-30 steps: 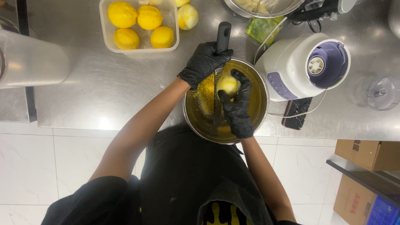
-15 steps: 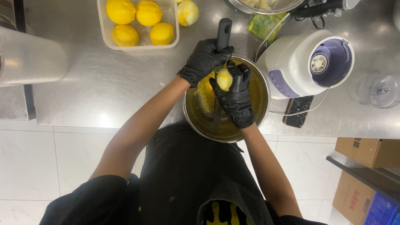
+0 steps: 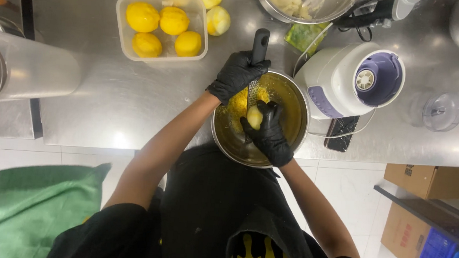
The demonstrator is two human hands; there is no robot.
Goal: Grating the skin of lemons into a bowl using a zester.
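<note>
While the left hand [image 3: 237, 76], in a black glove, stays clamped around the black handle of the narrow metal grater [image 3: 255, 71], the right hand [image 3: 269, 135], gloved the same, pinches a small peeled pale-yellow lemon [image 3: 254, 116] against the blade. Both sit over the round steel mixing bowl [image 3: 295, 128], which holds a drift of yellow zest on its far inner wall. Compared with half a second ago, the lemon has slid a little down the grater toward the near side of the bowl, and the grater handle leans much as before (the camera has tipped, so a green cloth [image 3: 21, 205] now shows below and left of the bowl). Beyond the bowl to its left stands a clear rectangular plastic tub [image 3: 158, 58] with four whole yellow lemons inside. Just right of the bowl rests a white food processor with a purple lid [image 3: 353, 78], touching or nearly touching the rim.
</note>
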